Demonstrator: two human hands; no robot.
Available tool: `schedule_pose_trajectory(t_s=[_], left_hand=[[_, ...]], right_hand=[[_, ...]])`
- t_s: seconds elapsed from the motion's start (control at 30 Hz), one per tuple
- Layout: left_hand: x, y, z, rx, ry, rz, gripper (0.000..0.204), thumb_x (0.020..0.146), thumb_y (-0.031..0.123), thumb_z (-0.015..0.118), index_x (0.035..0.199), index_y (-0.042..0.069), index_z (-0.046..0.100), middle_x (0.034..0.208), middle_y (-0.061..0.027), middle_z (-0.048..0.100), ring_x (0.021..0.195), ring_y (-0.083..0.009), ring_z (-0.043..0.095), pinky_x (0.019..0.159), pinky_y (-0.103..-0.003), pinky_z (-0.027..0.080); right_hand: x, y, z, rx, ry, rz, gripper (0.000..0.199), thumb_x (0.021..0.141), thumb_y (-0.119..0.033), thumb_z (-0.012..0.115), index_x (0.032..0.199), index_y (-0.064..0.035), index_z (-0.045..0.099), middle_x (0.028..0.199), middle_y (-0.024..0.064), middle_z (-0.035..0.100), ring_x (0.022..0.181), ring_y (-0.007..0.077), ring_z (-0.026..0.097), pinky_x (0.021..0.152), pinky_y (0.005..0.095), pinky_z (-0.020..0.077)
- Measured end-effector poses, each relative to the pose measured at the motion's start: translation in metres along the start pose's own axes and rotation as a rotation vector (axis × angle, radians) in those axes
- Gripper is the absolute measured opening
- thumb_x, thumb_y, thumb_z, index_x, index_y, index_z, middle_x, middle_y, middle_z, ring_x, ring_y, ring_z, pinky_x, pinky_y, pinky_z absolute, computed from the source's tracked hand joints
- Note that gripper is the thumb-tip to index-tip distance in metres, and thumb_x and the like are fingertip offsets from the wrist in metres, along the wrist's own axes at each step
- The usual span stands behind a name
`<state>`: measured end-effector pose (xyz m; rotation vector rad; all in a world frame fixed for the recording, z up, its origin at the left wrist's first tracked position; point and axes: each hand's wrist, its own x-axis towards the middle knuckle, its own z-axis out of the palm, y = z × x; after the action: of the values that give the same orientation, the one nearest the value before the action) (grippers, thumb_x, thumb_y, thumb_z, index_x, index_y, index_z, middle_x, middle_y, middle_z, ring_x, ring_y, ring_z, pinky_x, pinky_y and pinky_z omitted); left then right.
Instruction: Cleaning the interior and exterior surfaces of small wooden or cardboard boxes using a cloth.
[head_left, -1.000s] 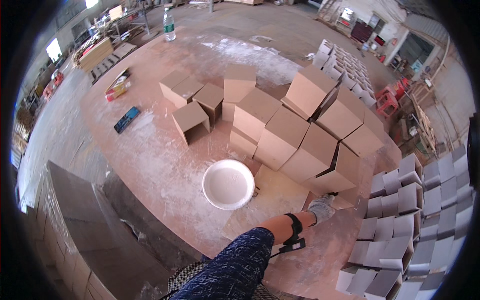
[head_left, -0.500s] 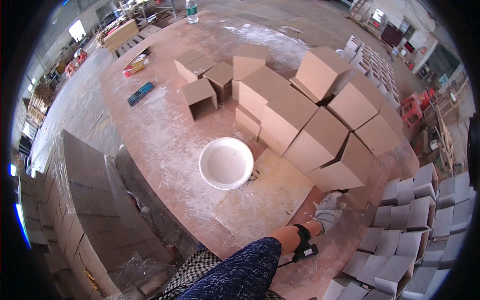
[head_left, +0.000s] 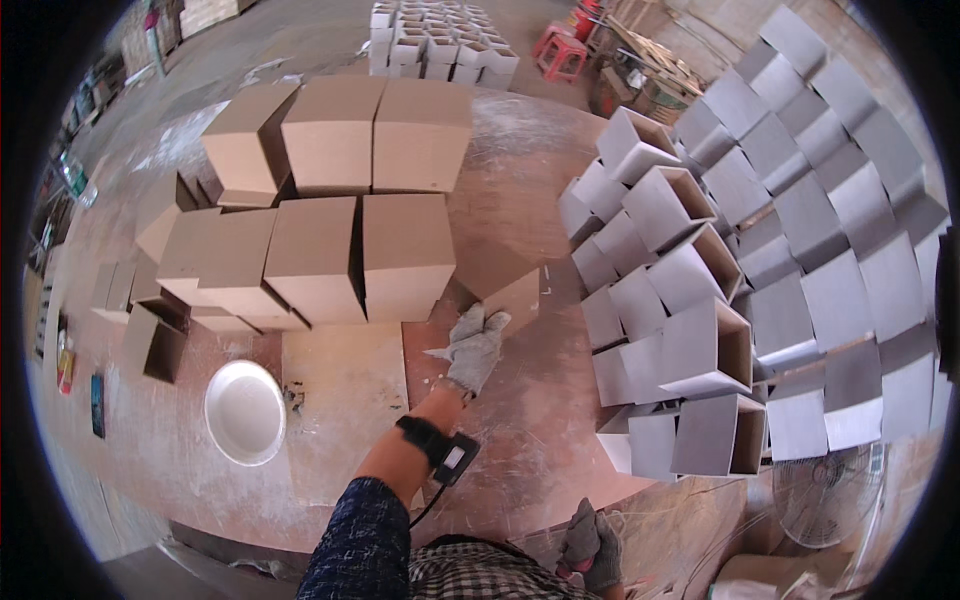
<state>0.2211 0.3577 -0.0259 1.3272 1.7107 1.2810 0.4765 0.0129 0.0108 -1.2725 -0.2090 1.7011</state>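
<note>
My left hand [head_left: 475, 350], in a pale grey glove, reaches over the table with its fingers closed at the edge of a flat brown board [head_left: 515, 302]. The board's far side lies in shadow. Just left of that hand stand brown open-ended boxes [head_left: 408, 245], set close together in rows. A strap with a small black device [head_left: 450, 455] circles my left wrist. My right hand [head_left: 590, 548], also gloved in grey, is low beside my body near the table's front edge; its finger posture is unclear.
A white bowl [head_left: 245, 412] of pale liquid stands beside a yellowish board [head_left: 345, 385] on the table [head_left: 535, 430]. Stacked white-grey boxes [head_left: 705, 345] rise at the right. A fan [head_left: 825, 500] is at lower right. Red stools [head_left: 562, 57] stand beyond the table.
My view has swung to the right, so the boxes and bowl appear further left. My right hand has come into view. My left hand now has the brown board at its fingers.
</note>
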Motion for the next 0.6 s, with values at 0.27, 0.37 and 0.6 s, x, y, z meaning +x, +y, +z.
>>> schedule_pose_trajectory(t_s=[0.27, 0.37, 0.6], left_hand=[[-0.099, 0.037, -0.129, -1.041, -0.423, -0.477, 0.032, 0.092, 0.025, 0.061, 0.12, 0.01, 0.056, 0.11, 0.0009, 0.061, 0.098, -0.011, 0.059, 0.078, -0.029, 0.049], [-0.127, 0.044, -0.175, -1.121, -0.419, -0.514, 0.034, 0.093, 0.022, 0.06, 0.122, 0.008, 0.053, 0.113, -0.0017, 0.061, 0.101, -0.0136, 0.059, 0.083, -0.029, 0.049], [-0.185, 0.01, -0.275, -1.129, -0.211, -0.554, 0.035, 0.093, 0.02, 0.058, 0.123, 0.003, 0.051, 0.114, -0.0058, 0.061, 0.103, -0.0177, 0.06, 0.091, -0.033, 0.05]], right_hand=[[0.003, -0.01, 0.076, 0.066, 0.094, -0.13, 0.037, 0.09, -0.03, 0.057, 0.117, -0.0037, 0.055, 0.097, 0.0081, 0.062, 0.082, 0.0211, 0.062, 0.07, 0.034, 0.0525], [0.01, -0.02, 0.114, -0.006, 0.076, -0.206, 0.028, 0.089, -0.024, 0.06, 0.108, -0.0032, 0.057, 0.098, 0.0062, 0.062, 0.086, 0.0184, 0.061, 0.075, 0.0308, 0.0517], [0.031, -0.011, 0.206, -0.371, -0.185, -0.326, 0.015, 0.088, -0.009, 0.058, 0.102, -0.0021, 0.06, 0.099, 0.0064, 0.064, 0.097, 0.015, 0.059, 0.09, 0.0278, 0.0448]])
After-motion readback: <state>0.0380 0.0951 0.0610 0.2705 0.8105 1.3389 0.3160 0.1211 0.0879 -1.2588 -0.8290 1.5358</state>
